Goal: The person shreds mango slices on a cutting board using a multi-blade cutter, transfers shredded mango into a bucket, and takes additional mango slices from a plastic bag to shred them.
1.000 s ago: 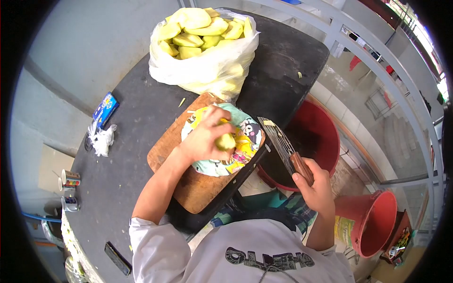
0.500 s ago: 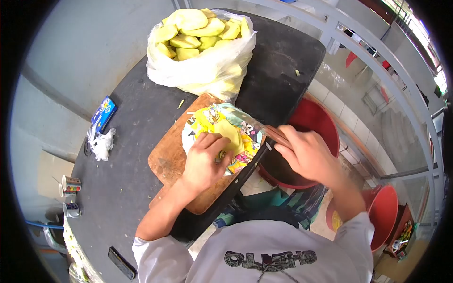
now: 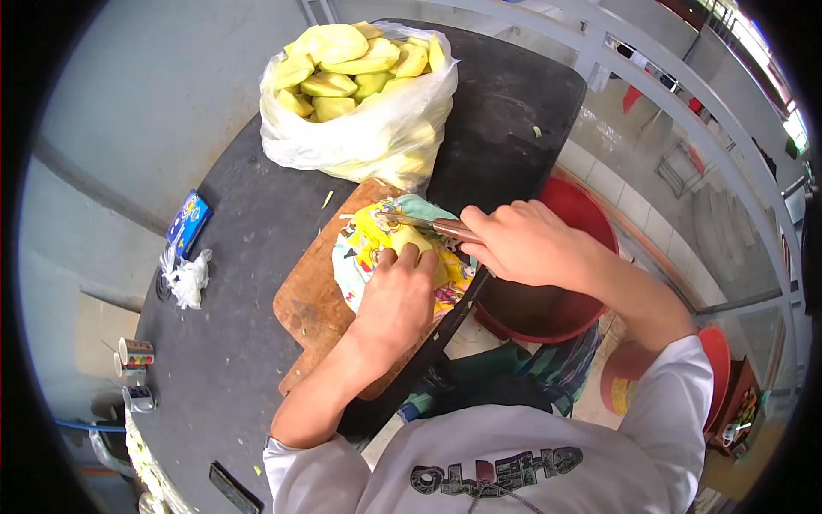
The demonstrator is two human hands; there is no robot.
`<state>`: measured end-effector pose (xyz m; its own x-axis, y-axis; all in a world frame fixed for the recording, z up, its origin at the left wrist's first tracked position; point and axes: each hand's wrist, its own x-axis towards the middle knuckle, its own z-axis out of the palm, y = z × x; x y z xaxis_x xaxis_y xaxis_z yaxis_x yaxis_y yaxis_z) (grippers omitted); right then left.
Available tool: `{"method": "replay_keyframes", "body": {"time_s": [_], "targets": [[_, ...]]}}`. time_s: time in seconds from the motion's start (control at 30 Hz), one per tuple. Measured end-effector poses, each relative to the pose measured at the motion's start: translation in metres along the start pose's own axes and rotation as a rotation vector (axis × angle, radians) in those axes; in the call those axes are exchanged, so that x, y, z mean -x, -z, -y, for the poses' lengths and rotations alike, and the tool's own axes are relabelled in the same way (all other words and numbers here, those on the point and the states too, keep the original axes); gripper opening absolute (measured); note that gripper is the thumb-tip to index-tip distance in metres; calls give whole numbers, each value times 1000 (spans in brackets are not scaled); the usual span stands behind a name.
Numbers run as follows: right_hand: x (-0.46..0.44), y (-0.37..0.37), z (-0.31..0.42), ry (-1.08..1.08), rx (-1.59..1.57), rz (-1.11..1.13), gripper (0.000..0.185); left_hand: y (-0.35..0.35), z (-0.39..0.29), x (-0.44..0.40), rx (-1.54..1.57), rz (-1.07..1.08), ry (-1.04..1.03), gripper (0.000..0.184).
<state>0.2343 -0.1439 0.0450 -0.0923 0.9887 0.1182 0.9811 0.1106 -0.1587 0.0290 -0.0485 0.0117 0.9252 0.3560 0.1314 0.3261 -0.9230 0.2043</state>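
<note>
My right hand [image 3: 518, 244] is closed round the wooden handle of a knife [image 3: 456, 230]. The blade points left, at the far side of a pale yellow peeled fruit piece [image 3: 413, 242], possibly mango; whether it touches the fruit I cannot tell. My left hand [image 3: 398, 287] is closed on the near side of that piece, and its fingers hide part of it. Beneath the fruit is a brightly patterned cloth [image 3: 351, 265], spread on a wooden cutting board [image 3: 304, 295] at the table's near edge.
Beyond the board stands a white plastic bag [image 3: 351, 146] full of peeled fruit pieces [image 3: 351, 60]. A red bucket [image 3: 591, 214] is below the table edge at right. On the black table [image 3: 231, 257] are a blue packet [image 3: 188, 221], cups [image 3: 135, 351] and a phone [image 3: 233, 488].
My right hand has moved left with the knife, bringing the blade from the right over to the fruit's far side. My left fingers have shifted right on the fruit.
</note>
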Motion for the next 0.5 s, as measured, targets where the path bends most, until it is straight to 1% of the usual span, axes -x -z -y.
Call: {"method": "replay_keyframes", "body": {"time_s": [0.07,0.1,0.17,0.2,0.27,0.37,0.43,0.5], "targets": [[-5,9,2,19,2,6,30,-1,-4,-2,-21,-3,38,32],[-10,15,6,14,-48,34,31,-2,-6,-4,-23,0,35,32],[-10,13,7,5,-104,62,31,-6,-8,-6,-25,6,106,37],[-8,6,6,27,-65,47,30,-7,-10,-7,-26,9,105,37],[-5,2,3,51,-28,31,29,-6,-12,-8,-42,21,145,43],[-7,3,1,65,19,58,30,-6,-13,-8,-31,22,156,47],[-8,2,3,81,-94,-14,31,-10,-12,-8,-34,11,152,48],[-3,0,0,72,-49,3,31,-9,-13,-10,-39,-7,147,49]]}}
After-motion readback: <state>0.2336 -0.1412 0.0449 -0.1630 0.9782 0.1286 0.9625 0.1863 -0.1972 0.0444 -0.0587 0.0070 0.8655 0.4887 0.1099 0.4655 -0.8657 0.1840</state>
